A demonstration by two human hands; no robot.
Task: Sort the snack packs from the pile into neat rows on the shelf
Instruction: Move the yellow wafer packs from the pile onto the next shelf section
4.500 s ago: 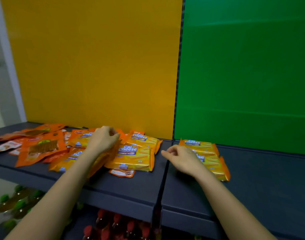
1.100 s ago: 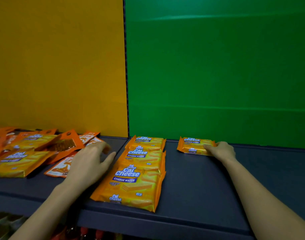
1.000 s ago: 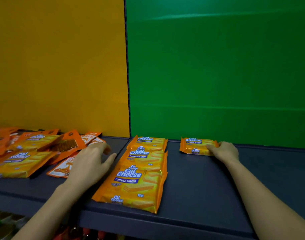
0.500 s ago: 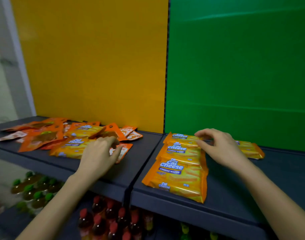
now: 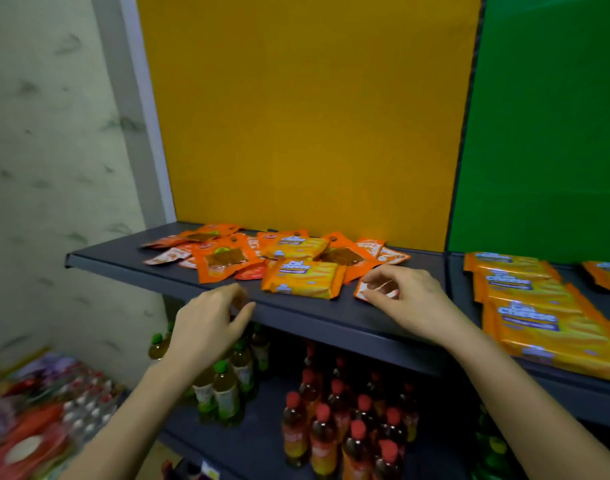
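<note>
Our right hand (image 5: 412,299) reaches over the front of the shelf (image 5: 116,258) with its fingers curled, the index finger and thumb set either side of a small orange sachet (image 5: 378,289) that lies flat at the right edge of the pile (image 5: 255,271). The fingertips are at the sachet, but we cannot tell whether they already pinch it or only touch it. Our left hand (image 5: 210,323) hangs just before the shelf's front lip, fingers loosely bent and thumb out, gripping nothing.

Between our two hands, a little further back, a Cal Cheese pack (image 5: 301,279) lies flat at the near side of the pile. Behind it a second Cal Cheese pack (image 5: 294,245) rests on top of the other packs, and to the left a windowed orange pouch (image 5: 227,261) lies slanted. More orange sachets are scattered and overlapping around them, up to the yellow back panel (image 5: 307,116).

To the right, on the shelf section before the green back panel (image 5: 546,133), a row of Cal Cheese packs (image 5: 535,310) runs from back to front, each pack overlapping the next. A lone pack (image 5: 606,276) lies beside the back of that row, cut off by the frame edge.

On the lower shelf we see red-capped bottles (image 5: 331,427) and, to their left, green-capped bottles (image 5: 227,386). Goods at the lower left are too blurred to name.
</note>
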